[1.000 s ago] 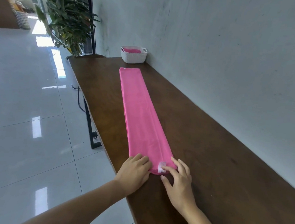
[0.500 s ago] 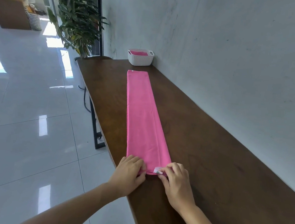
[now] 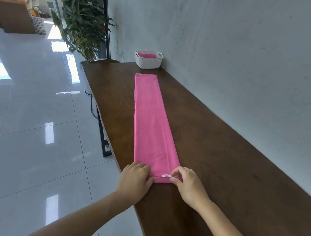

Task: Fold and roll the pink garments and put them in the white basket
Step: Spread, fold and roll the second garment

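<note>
Pink garment (image 3: 152, 129): one piece, folded into a long narrow strip, lying flat on the dark wooden worktop (image 3: 222, 161). It runs from the lower centre of the frame up toward the upper centre. Its far end stops just short of the white basket (image 3: 148, 62) and does not touch it. The near end is lifted into a thin turned-up lip, with a small white label (image 3: 166, 175) showing on that edge.

Left hand (image 3: 135, 180): lower centre, back of the hand upward, fingers curled down over the strip's near left corner and gripping the raised edge.

Right hand (image 3: 188, 186): just right of the left hand, thumb and fingers pinching the near right corner beside the label. Both forearms are bare and enter from the bottom edge.

White basket: woven plastic with handle cut-outs, standing at the worktop's far end against the grey wall (image 3: 231, 58). More pink cloth (image 3: 148, 55) lies inside it; how it is folded or rolled cannot be made out.

Surroundings: leafy potted plant (image 3: 84, 23) in the upper left, past the worktop's end; glossy pale floor tiles (image 3: 28, 125) across the left of the frame.
</note>
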